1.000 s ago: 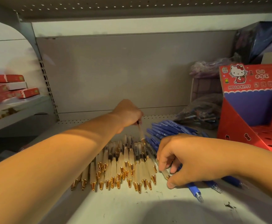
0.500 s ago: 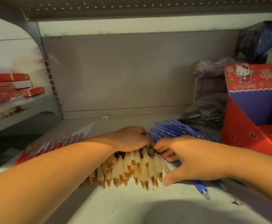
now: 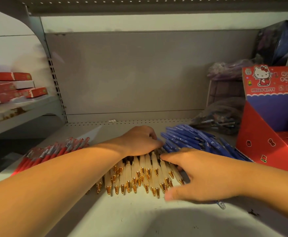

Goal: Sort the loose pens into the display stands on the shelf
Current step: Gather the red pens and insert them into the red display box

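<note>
On shelf (image 3: 139, 218), L hand (image 3: 139, 141) fingers curl over cream pens (image 3: 141, 164); R hand (image 3: 206, 177) fingers spread atop.

A stationery shop: perforated metal shelving (image 3: 136, 218) carries a cardboard Hello Kitty display stand (image 3: 259, 144), with bulk blue pens (image 3: 187, 139) heaped just left of it and stacked red boxes (image 3: 11, 88) far left.

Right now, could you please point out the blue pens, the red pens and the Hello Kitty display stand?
blue pens (image 3: 187, 139): head view, a barrel in mid-pile.
red pens (image 3: 42, 156): head view, the red barrels.
Hello Kitty display stand (image 3: 259, 139): head view, its red side wall.
</note>
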`<action>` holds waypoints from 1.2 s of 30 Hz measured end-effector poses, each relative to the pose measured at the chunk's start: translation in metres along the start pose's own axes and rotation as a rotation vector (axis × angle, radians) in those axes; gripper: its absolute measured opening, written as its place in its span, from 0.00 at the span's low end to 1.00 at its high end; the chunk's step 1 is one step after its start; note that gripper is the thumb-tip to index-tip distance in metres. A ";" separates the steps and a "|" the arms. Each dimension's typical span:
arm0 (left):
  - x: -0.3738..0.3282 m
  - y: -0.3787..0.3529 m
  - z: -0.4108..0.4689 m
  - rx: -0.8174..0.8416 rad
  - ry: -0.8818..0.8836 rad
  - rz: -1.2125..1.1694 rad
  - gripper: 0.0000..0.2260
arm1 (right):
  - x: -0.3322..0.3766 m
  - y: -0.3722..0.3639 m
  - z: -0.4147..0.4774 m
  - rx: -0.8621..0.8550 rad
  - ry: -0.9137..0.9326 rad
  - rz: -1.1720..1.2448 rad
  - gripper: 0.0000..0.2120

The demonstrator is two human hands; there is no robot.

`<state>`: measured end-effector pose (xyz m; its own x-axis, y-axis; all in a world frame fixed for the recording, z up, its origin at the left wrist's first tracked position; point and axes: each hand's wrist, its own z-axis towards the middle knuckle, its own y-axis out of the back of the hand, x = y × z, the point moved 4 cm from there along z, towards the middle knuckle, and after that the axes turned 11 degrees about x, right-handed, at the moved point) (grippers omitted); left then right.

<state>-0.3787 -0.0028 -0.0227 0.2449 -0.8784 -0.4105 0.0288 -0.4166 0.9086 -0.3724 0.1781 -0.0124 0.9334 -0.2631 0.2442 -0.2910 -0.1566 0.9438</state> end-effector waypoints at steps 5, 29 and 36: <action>-0.004 0.000 -0.002 0.015 -0.016 0.034 0.14 | 0.011 -0.005 0.000 -0.113 -0.017 -0.054 0.33; 0.041 0.072 -0.049 0.006 -0.013 0.143 0.18 | -0.004 -0.005 0.005 -0.038 0.017 -0.013 0.50; 0.124 0.077 -0.082 0.029 0.185 0.249 0.23 | 0.024 -0.023 0.014 -0.160 -0.082 -0.125 0.51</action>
<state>-0.2667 -0.1245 0.0029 0.4136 -0.8976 -0.1523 -0.0809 -0.2028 0.9759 -0.3459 0.1619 -0.0310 0.9382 -0.3283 0.1099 -0.1305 -0.0416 0.9906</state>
